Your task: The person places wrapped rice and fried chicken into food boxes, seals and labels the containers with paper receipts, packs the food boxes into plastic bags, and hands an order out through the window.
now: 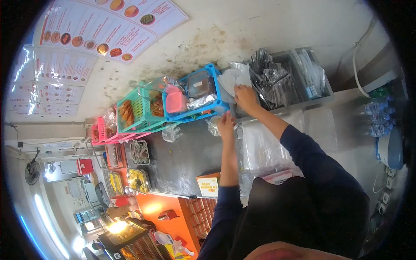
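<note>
My right hand [246, 98] reaches into the grey bin by the wall, its fingers closed on a whitish plastic bag [234, 80] in a loose stack. Lower and to the left, my left hand [225, 125] is closed over the counter, with a small clear plastic bag [213, 126] at its fingers; the bag's contents are hard to make out. Another clear plastic bag [172, 133] lies on the dark counter farther left. Black plastic bags [275, 84] fill the bin section right of my right hand.
A blue basket [223, 106] holds a pink container [176, 102] and a dark-lidded box. Green basket [130, 117] and pink basket [99, 130] follow leftward. Clear plastic sheets [268, 141] cover the counter before me. A yellow-white card box [209, 185] sits near the counter's edge.
</note>
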A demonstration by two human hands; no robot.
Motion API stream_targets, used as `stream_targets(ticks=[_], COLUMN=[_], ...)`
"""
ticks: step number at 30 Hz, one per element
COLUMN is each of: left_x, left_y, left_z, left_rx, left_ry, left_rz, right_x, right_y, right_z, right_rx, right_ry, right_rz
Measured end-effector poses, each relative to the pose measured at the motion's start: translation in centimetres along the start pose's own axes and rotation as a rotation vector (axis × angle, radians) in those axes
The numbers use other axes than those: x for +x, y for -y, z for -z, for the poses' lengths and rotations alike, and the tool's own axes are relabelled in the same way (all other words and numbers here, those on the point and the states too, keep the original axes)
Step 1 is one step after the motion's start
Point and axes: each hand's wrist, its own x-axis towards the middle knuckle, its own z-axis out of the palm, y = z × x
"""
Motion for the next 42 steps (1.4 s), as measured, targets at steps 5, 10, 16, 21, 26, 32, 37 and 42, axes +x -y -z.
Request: stream_targets(ticks=[5,10,16,21,26,32,37,42], left_x=[4.5,5.6,5.5,6.6,5.9,3.4,3.4,3.3], left_y=[0.6,0.6,0.0,0.9,1.3,1.9,1.2,0.2], left_z=[-6.3,-7.8,-7.7,-7.5,-6.4,-5.6,-4.5,-4.0], left_rx=[0.062,0.146,0.218,0.085,0.093,0.294,0.174,0.289], left_ry=[-0.191,-0.45,-0.313,-0.17,-0.03,-0.085,0.032,0.03], left_rz=[0.1,-0.258,-0.342,-0.214,-0.283,-0.338,-0.335,-0.39], right_x=[0.3,0.0,-1.3,-1.3,-0.2,0.4,0.7,0.3], right_y=[-2.0,-3.8,-3.9,-4.9,-6.6,-8.3,-6.0,-5.1], right_z=[1.6,1.7,3.5,1.6,1.7,1.6,3.9,3.0], right_rx=[0.349,0.495,0.535,0.663,0.825,1.018,0.967,0.886], right_ry=[-0.106,-0.169,0.03,0.102,0.237,0.431,0.556,0.398], right_rz=[-0.198,-0.18,-0.053,-0.016,-0.117,-0.06,-0.128,0.205])
